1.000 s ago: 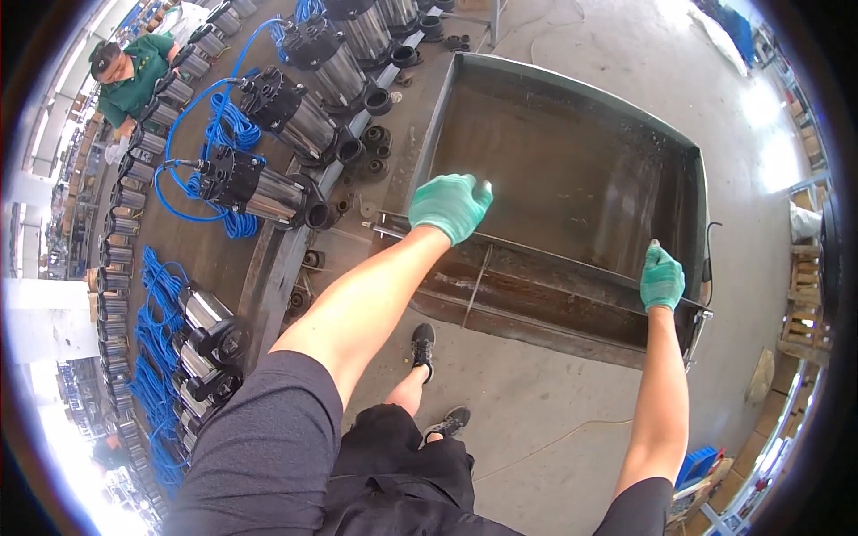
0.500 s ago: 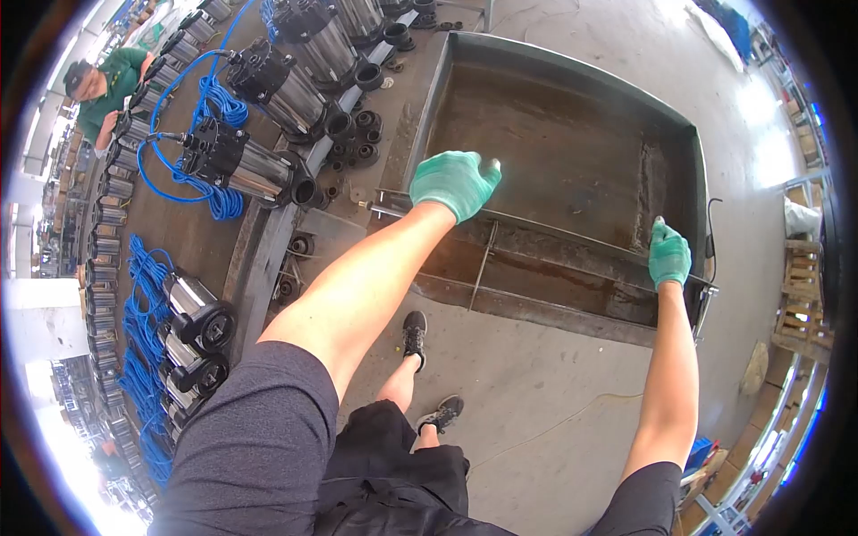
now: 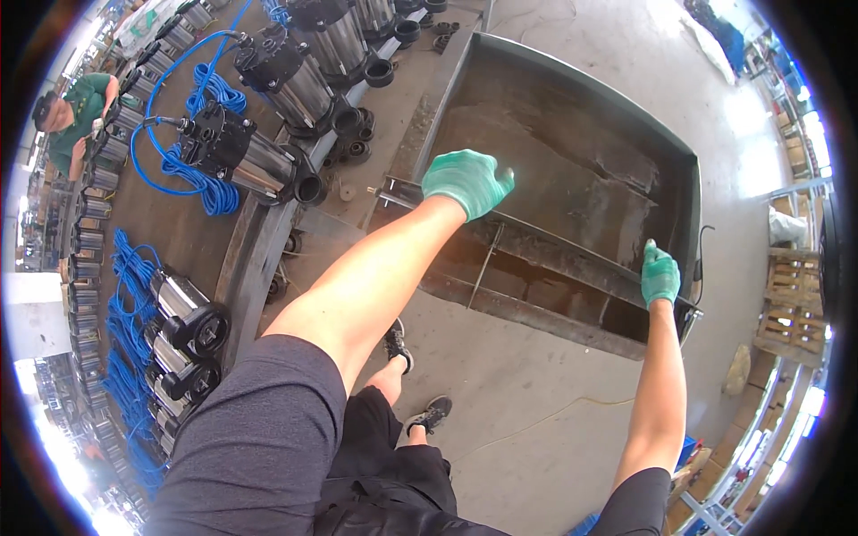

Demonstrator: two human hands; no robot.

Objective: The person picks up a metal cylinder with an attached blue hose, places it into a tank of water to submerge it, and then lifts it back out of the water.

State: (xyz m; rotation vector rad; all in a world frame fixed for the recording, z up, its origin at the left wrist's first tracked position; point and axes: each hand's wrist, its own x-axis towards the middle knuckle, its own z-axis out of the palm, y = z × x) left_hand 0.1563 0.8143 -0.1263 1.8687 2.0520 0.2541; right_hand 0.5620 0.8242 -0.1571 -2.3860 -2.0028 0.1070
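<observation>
A large rectangular metal tank point(image 3: 585, 79) with low grey walls lies in front of me. Brown water point(image 3: 554, 134) covers its bottom, with pale ripples toward the right side. Along the near side runs a metal bar point(image 3: 559, 239), with a narrow compartment point(image 3: 536, 284) on my side of it. Wearing a green glove, my left hand point(image 3: 466, 183) is closed over the left part of the bar, thumb pointing right. My right hand point(image 3: 660, 275), gloved alike, is closed around the bar near the right corner, thumb up. Both palms are hidden, so the exact contact cannot be seen.
Steel-and-black pumps point(image 3: 241, 156) with coiled blue cables point(image 3: 201, 179) stand on a workbench point(image 3: 237, 250) at left. More pumps point(image 3: 183, 313) lie nearer me. A co-worker point(image 3: 85, 121) handles things at far left. Wooden pallets point(image 3: 791, 299) and shelving are at right.
The water's surface shows broader pale ripples at the right. The tank's near right corner sits slightly lower and further left in view. Both hands keep their hold, and my feet have shifted a little.
</observation>
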